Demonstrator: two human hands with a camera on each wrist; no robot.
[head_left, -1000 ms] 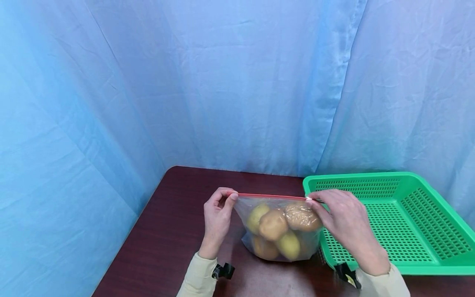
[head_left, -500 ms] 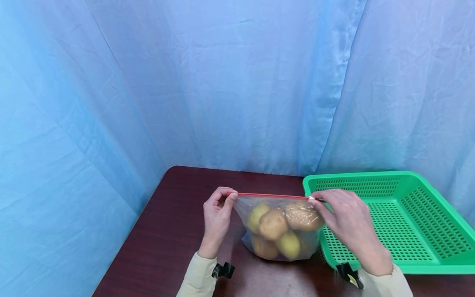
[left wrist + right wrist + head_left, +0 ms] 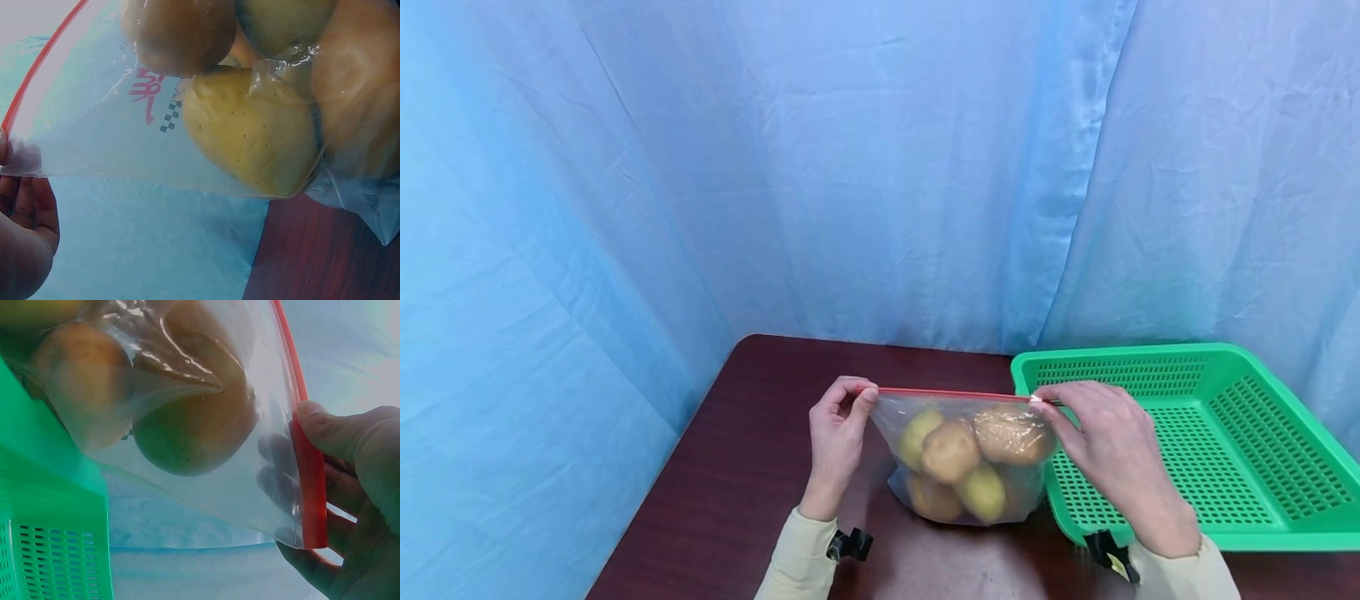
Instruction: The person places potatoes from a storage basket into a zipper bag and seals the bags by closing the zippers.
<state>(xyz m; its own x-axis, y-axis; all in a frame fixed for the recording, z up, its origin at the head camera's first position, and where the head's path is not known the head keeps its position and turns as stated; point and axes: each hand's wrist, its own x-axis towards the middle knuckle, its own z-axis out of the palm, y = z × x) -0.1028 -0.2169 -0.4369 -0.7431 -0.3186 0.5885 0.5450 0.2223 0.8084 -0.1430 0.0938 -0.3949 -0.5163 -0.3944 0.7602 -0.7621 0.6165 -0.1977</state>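
Head view is showing a clear zip bag (image 3: 966, 454) standing at the lower centre of the frame on a dark red-brown table (image 3: 737, 475), its red seal strip (image 3: 953, 393) stretching level between two hands. Inside, several yellow-brown potatoes (image 3: 951, 452) are piling against the plastic; the left wrist view is showing red print and a small checkered mark on the bag's wall. The left hand (image 3: 837, 433) is pinching the strip's left end between thumb and curled fingers. The right hand (image 3: 1105, 442) is pinching the right end, and the right wrist view is showing its thumb pressing the red strip with fingers behind the film. A green perforated basket (image 3: 1232, 442) is sitting at the lower right, touching the bag's side, partly behind the right hand. Blue curtain (image 3: 880, 167) is filling the upper frame.
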